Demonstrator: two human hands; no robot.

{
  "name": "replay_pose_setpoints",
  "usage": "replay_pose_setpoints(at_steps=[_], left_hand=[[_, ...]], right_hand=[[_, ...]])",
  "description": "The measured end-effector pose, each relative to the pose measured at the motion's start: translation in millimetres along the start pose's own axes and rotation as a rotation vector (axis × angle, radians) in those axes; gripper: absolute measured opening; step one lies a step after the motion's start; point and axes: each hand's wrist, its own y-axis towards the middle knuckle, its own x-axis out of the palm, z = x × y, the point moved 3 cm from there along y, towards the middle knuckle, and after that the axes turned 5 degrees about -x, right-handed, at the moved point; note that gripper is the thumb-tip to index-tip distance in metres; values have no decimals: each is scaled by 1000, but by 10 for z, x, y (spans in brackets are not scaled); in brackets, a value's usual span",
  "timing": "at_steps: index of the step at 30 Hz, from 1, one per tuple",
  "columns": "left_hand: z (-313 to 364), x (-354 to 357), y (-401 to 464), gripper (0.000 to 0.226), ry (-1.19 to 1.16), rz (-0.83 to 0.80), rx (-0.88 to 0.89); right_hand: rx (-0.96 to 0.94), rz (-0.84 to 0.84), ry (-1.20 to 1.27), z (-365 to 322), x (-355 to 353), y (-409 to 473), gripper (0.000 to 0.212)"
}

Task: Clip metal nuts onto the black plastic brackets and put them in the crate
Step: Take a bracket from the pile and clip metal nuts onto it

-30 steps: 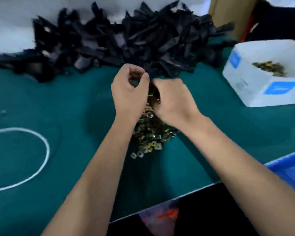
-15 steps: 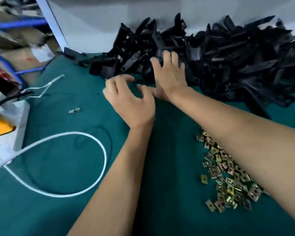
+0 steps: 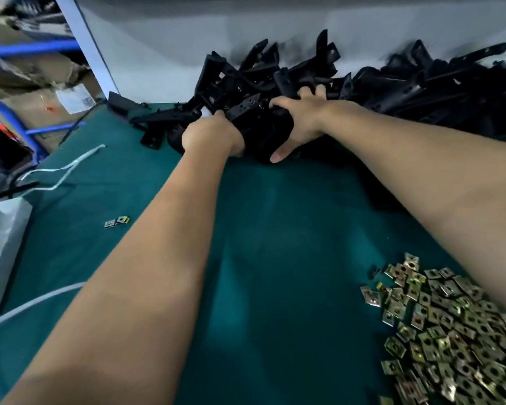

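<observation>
A big heap of black plastic brackets [image 3: 392, 92] runs along the back of the green table [image 3: 275, 258]. Both arms reach far out to its left end. My left hand [image 3: 214, 135] grips a bunch of brackets [image 3: 263, 133] from the left, fingers buried in them. My right hand [image 3: 301, 118] grips the same bunch from the right, fingers over the top and thumb underneath. A pile of brass-coloured metal nuts [image 3: 450, 331] lies at the near right, partly under my right forearm. The crate is out of view.
Two stray nuts [image 3: 117, 222] lie on the cloth at the left. A white cable [image 3: 59, 173] snakes along the left edge beside a white box [image 3: 0, 244]. Blue shelf rails [image 3: 15, 124] and cardboard stand beyond the table's left side. A white wall backs the heap.
Both hands have pushed further into the left end of the bracket heap and closed round a bunch of brackets; before, the right hand lay flat on the heap and the left hovered.
</observation>
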Motion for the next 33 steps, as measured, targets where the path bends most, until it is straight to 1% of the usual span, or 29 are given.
replay_pose_setpoints(at_steps=[3,6,9,11,12,14,16,17,19,21,23,24,25,27,28,29,30,31,32,33], left_hand=[[-61,27,-119,82,24,15,26],[-149,54,-368,69,-28,-19,24],[-175,191,-711,46,-115,60,7],[-156,382,-960,46,-223,119,-53],[-135,485,-1090,51,-301,150,-84],[-101,651,-1324,61,-504,209,-110],[-75,753,-1471,71,-677,257,-72],[-67,786,-1522,72,-727,272,-53],[-47,800,-1551,72,-767,270,-33],[-5,756,-1518,68,-793,200,-14],[57,715,-1485,65,-772,145,-1],[101,709,-1510,65,-745,155,-8],[142,718,-1567,64,-722,209,-20],[191,755,-1744,56,-718,430,-11],[203,776,-1839,49,-752,548,38],[214,804,-1925,41,-806,646,116],[222,830,-1995,33,-876,708,201],[227,854,-2057,26,-945,733,276],[224,863,-2102,21,-1013,730,334],[224,860,-2143,18,-1070,713,376]], right_hand=[[-28,-28,22,28,26,-106,145],[-51,-66,80,48,107,-369,139],[-118,-35,148,43,186,-671,130],[-172,11,203,13,250,-879,119],[-205,51,225,-9,285,-976,112],[-276,184,245,-62,343,-1163,104],[-328,315,242,-89,369,-1345,101],[-354,371,245,-91,367,-1423,96],[-391,465,280,-59,335,-1545,81],[-411,549,355,-2,277,-1654,68],[-416,627,454,31,191,-1756,64],[-411,674,515,42,139,-1814,65],[-393,730,589,62,78,-1873,65],[-314,845,711,116,-50,-1984,61],[-263,894,689,139,-108,-2030,54],[-189,932,589,155,-152,-2073,44],[-99,964,456,169,-178,-2118,36],[-26,997,345,180,-186,-2164,32],[2,1037,304,172,-178,-2212,32],[-9,1084,327,139,-152,-2272,35]])
